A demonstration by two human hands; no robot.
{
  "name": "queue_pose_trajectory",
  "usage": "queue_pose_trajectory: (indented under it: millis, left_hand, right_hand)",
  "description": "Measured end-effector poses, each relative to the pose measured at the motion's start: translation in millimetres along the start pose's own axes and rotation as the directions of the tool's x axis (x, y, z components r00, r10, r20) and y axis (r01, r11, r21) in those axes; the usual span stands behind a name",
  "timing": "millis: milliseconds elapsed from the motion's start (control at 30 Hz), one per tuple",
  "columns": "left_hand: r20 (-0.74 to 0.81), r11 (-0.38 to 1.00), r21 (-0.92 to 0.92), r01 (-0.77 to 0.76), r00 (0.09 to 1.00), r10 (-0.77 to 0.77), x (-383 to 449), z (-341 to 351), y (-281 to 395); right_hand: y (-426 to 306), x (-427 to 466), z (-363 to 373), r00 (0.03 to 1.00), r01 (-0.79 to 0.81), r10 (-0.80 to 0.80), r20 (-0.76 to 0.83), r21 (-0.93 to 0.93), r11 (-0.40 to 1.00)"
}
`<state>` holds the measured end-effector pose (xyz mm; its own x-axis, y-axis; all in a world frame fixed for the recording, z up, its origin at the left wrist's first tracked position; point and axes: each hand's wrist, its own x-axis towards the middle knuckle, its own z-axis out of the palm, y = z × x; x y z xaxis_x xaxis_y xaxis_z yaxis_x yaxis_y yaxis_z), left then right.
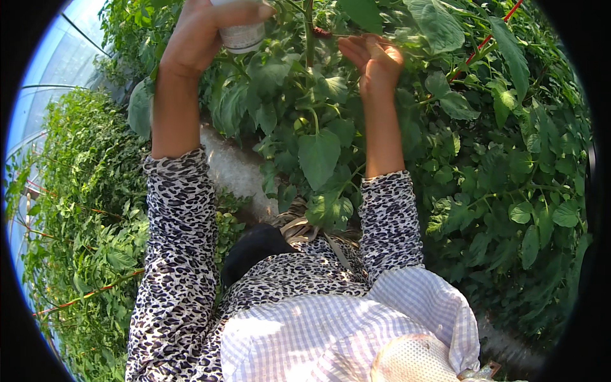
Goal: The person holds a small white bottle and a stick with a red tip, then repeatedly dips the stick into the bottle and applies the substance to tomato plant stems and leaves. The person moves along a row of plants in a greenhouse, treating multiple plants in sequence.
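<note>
At the top left of the view, my left hand point(198, 36) is closed around a small white plastic container point(242, 36) that bears printing. My right hand point(379, 59) is raised at the top right of centre, its fingertips pinching a thin stick-like handle point(344, 35). The handle ends in a dark red tip point(321, 32), which is at the upright green plant stem point(310, 43) between my hands. Leaves of what looks like a tomato plant point(320, 155) hang below, with a small green fruit point(300, 124) among them.
Dense leafy plants point(496, 191) rise on the right and more plants point(90, 191) on the left. A red string point(487, 40) slants through the upper right foliage. Pale ground sheeting point(236, 164) shows below the leaves. Greenhouse film point(52, 57) curves at the far left.
</note>
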<state>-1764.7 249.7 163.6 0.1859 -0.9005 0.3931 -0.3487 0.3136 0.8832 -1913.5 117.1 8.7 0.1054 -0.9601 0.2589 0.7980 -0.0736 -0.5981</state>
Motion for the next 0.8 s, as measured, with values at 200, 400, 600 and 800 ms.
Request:
queue_pose_trajectory:
  millis: [200, 400, 600, 800]
  left_hand:
    - [-0.006, 0.999, -0.044, -0.012, 1.000, 0.011, 8, -6, -9]
    - [-0.050, 0.997, -0.075, 0.003, 0.999, -0.007, 13, 5, -12]
    - [-0.027, 0.993, -0.120, -0.012, 1.000, 0.009, 14, 12, -7]
    - [0.006, 0.995, -0.080, -0.059, 0.998, 0.060, 16, 10, -8]
  right_hand:
    - [-16, -22, 18, 0.999, -0.026, 0.023, -0.023, -0.159, 0.987]
    - [-7, -8, 15, 0.993, 0.094, -0.090, 0.072, -0.053, 0.994]
    - [-2, -12, 22, 0.979, 0.197, -0.191, 0.066, -0.109, 0.974]
    - [7, -24, 26, 0.965, 0.259, -0.246, 0.089, -0.195, 0.946]
